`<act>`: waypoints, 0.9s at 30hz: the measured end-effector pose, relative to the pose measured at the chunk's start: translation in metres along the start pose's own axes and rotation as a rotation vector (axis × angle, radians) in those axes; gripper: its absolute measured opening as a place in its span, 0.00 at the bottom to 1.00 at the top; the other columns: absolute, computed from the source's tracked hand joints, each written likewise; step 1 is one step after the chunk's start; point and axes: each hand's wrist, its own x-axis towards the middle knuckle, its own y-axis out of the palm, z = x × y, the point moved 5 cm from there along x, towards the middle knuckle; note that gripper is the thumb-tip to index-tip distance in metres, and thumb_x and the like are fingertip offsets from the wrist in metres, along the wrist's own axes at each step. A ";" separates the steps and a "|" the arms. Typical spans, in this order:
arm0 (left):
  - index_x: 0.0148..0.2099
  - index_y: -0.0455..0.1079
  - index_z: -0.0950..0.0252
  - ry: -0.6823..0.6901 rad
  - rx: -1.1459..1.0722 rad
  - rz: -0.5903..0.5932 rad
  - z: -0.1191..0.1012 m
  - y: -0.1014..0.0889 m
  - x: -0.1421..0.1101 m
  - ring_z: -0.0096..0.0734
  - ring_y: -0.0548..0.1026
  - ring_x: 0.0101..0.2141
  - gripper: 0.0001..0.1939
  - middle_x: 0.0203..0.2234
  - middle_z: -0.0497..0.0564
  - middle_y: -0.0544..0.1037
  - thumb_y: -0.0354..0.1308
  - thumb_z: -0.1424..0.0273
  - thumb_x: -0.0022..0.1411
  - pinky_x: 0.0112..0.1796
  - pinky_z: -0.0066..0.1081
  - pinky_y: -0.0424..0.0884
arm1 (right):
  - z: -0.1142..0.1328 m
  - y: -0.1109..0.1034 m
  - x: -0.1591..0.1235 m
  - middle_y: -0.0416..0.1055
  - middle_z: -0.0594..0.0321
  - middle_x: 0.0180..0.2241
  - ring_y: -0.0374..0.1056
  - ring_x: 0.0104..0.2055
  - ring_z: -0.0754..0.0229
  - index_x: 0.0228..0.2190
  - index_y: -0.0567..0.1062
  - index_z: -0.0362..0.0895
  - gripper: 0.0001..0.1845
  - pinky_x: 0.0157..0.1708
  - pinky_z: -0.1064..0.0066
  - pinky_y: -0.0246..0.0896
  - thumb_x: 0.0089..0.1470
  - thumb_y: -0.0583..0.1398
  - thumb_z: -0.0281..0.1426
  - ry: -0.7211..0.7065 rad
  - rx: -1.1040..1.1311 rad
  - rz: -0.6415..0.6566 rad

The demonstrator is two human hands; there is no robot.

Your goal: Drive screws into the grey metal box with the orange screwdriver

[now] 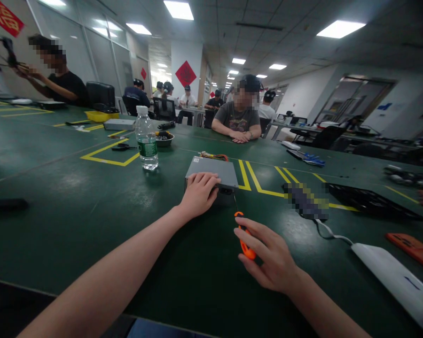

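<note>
A grey metal computer power supply (216,170) lies on the green table in front of me, its socket side towards me. My left hand (201,193) grips its near left part, with fingers across the top and the thumb down at the front face. Between the fingers and thumb of my right hand (268,253) is a screwdriver (246,244) with an orange and black handle. Its thin shaft points away from me, and the tip is at the near right corner of the power supply. A bundle of coloured wires (215,156) comes out at the far side.
A water bottle (147,141) stands left of the power supply, near a metal bowl (164,139). On the right are a black panel (372,199), a white device (391,277) with a cable and an orange phone (414,249). Across the table sits a person (238,115).
</note>
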 end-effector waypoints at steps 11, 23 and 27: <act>0.46 0.64 0.60 -0.002 0.004 -0.011 0.000 0.000 0.000 0.38 0.64 0.49 0.11 0.49 0.50 0.70 0.49 0.71 0.61 0.47 0.40 0.55 | -0.001 0.007 -0.001 0.67 0.46 0.46 0.66 0.48 0.51 0.46 0.62 0.39 0.20 0.42 0.59 0.67 0.55 0.54 0.38 0.043 0.051 0.031; 0.46 0.64 0.60 0.006 0.010 -0.011 -0.001 -0.001 -0.001 0.37 0.64 0.49 0.11 0.49 0.50 0.70 0.49 0.71 0.61 0.47 0.39 0.55 | -0.004 0.009 -0.002 0.67 0.45 0.45 0.70 0.42 0.54 0.44 0.59 0.41 0.20 0.37 0.62 0.69 0.56 0.55 0.42 0.064 0.117 -0.009; 0.46 0.64 0.60 0.007 0.009 -0.018 -0.001 -0.001 -0.001 0.37 0.64 0.49 0.10 0.49 0.50 0.70 0.49 0.71 0.61 0.47 0.39 0.55 | -0.005 0.011 -0.004 0.65 0.45 0.47 0.66 0.49 0.50 0.46 0.58 0.41 0.23 0.43 0.59 0.66 0.55 0.55 0.43 0.088 0.165 0.037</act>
